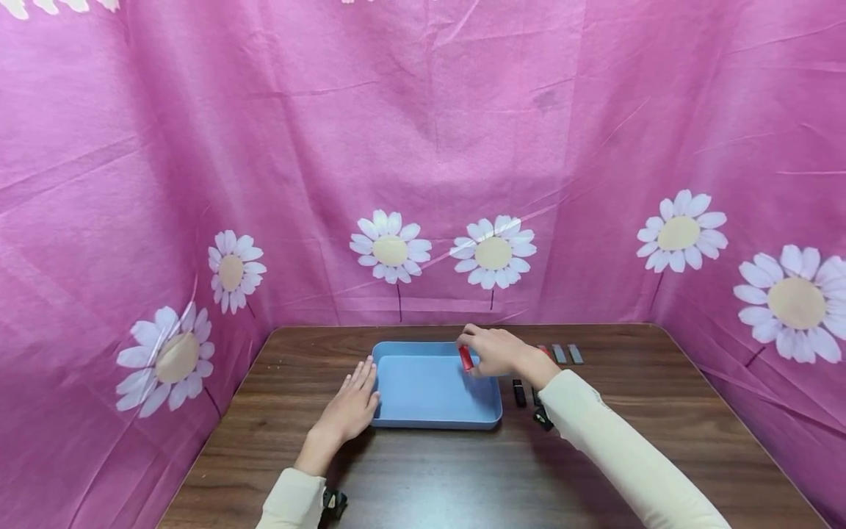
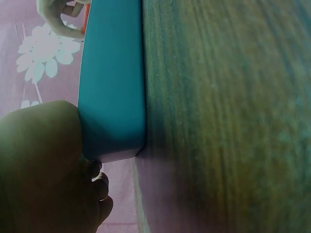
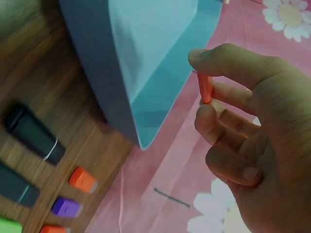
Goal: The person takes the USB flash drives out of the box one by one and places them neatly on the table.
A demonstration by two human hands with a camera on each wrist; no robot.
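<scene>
A shallow blue tray (image 1: 429, 389) lies on the wooden table. My left hand (image 1: 349, 408) rests along its left side, fingers extended against the wall; in the left wrist view the hand (image 2: 43, 160) is dark beside the tray's outer wall (image 2: 112, 73). Over the tray's back right part, my right hand (image 1: 496, 351) pinches a small flat red piece (image 1: 465, 358). Seen from the right wrist, this piece (image 3: 205, 87) is edge-on between thumb and fingers, higher than the tray's rim (image 3: 141, 141).
Right of the tray lie black sticks (image 3: 34, 133), one with a silver band, and small orange (image 3: 82, 179), purple (image 3: 67, 207) and green (image 3: 9, 226) pieces. Grey pieces (image 1: 559, 354) sit farther back. A pink flowered curtain (image 1: 436, 147) surrounds the table's back and sides.
</scene>
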